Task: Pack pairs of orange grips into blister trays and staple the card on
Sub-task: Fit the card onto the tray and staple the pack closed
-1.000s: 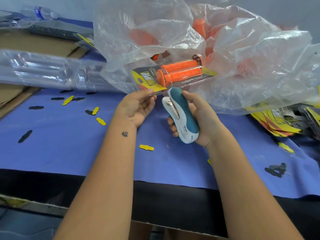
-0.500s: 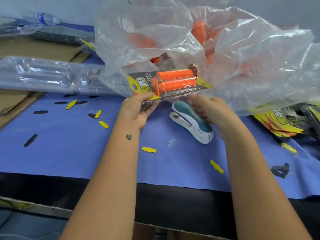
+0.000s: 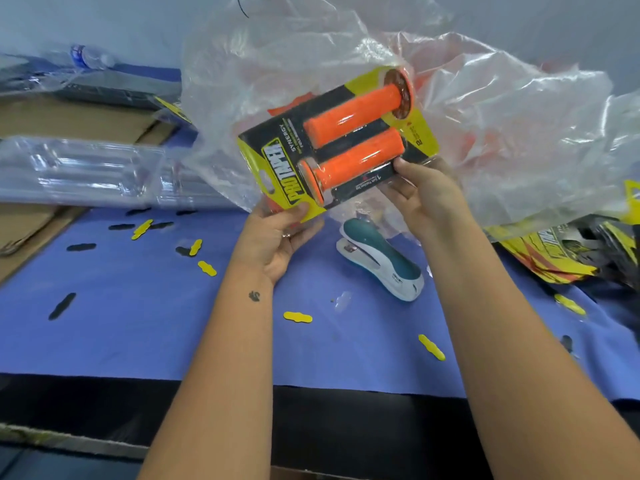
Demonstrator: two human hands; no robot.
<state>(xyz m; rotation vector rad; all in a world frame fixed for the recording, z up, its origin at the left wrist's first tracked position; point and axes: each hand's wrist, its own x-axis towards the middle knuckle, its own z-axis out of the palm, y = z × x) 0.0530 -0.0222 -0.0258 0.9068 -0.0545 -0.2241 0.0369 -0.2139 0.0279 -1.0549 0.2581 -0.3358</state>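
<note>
Blue cloth covers the bench, and behind it a big clear plastic bag billows over loose orange grips, with a stack of empty blister trays lying to the left and printed cards heaped at the right. Held up over the bench, tilted toward the camera, is the packed blister tray with its yellow-and-black card and two orange grips side by side inside. The left hand pinches the card's lower corner, thumb on the face; the right hand has its fingers curled on the opposite edge. Below them the stapler lies untouched on the cloth, among small yellow and black punch-outs. With only edge holds, the tray could flex or slip, and an unstapled side might let the card gape and a grip slide out
</note>
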